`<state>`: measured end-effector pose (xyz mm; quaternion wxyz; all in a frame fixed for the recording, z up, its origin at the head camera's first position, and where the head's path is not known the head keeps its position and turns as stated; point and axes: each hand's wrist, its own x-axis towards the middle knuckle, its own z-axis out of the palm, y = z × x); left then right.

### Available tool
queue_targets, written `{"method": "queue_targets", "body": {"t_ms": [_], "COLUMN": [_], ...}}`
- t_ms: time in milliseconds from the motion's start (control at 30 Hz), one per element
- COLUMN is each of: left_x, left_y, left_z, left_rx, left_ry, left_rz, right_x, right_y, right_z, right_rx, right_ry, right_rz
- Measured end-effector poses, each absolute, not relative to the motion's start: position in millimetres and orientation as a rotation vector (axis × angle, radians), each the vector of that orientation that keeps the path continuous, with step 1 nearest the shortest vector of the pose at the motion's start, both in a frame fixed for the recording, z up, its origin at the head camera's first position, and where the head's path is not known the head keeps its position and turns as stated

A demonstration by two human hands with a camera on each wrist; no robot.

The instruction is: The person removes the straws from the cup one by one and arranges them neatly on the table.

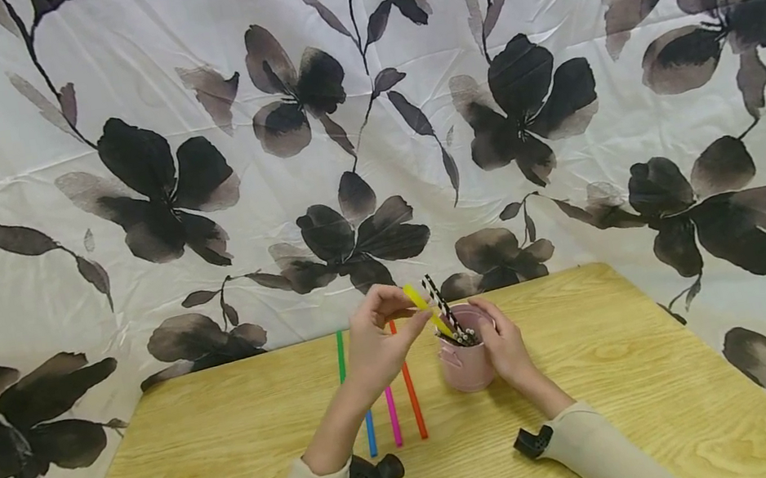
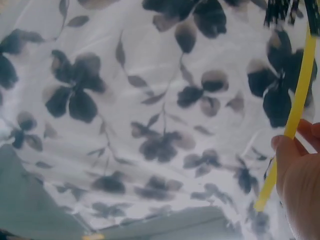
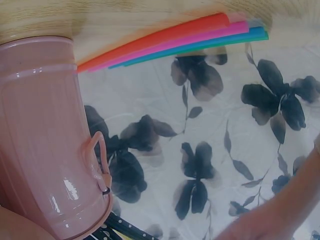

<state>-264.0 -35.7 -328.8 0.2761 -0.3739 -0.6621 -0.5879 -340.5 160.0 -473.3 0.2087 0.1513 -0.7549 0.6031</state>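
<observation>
Between its thumb and fingers my left hand (image 1: 377, 340) pinches a yellow straw (image 1: 415, 297). The straw slants down to the right, its lower end at the mouth of a pink pail (image 1: 469, 376). In the left wrist view the yellow straw (image 2: 300, 95) extends past both sides of the fingertips. Several black straws with white patterns (image 1: 440, 302) stand in the pail. My right hand (image 1: 507, 343) grips the pail by its right side and rim. A small handle (image 3: 95, 160) shows on the pail's side in the right wrist view.
Left of the pail lie a green straw (image 1: 341, 355), a blue straw (image 1: 371, 437), a magenta straw (image 1: 394, 421) and a red straw (image 1: 417, 409), partly behind my left hand. The wooden table (image 1: 596, 372) ends at a floral cloth (image 1: 440, 123) hanging behind it.
</observation>
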Motion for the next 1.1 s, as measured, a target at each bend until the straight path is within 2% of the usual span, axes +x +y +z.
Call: {"method": "queue_targets", "body": {"t_ms": [267,567,833,1100], "left_x": [-244.4,-222.8,-229.6,-248.1], "left_y": [-57.8,-97.6,-127.8,-151.4], "left_z": [-280.9,-247.4,-252.8,-275.6], "left_rx": [-1.148,-0.993,-0.841,-0.698], "left_ry": [-1.417,-1.321,-1.492,-1.695], "left_rz": [-1.531,-1.539,-1.493,-1.589], "right_x": [-346.6,-347.3,-328.8,-346.1], "right_y": [162.0,161.0,155.3,160.8], "right_z": [-480.8,-478.8,-457.3,-478.0], "right_rx": [0.407,0.423,0.428,0.42], "right_ry": [-2.115,-2.103,-2.107,-2.126], "right_rz": [1.619,1.62,1.646,1.629]}}
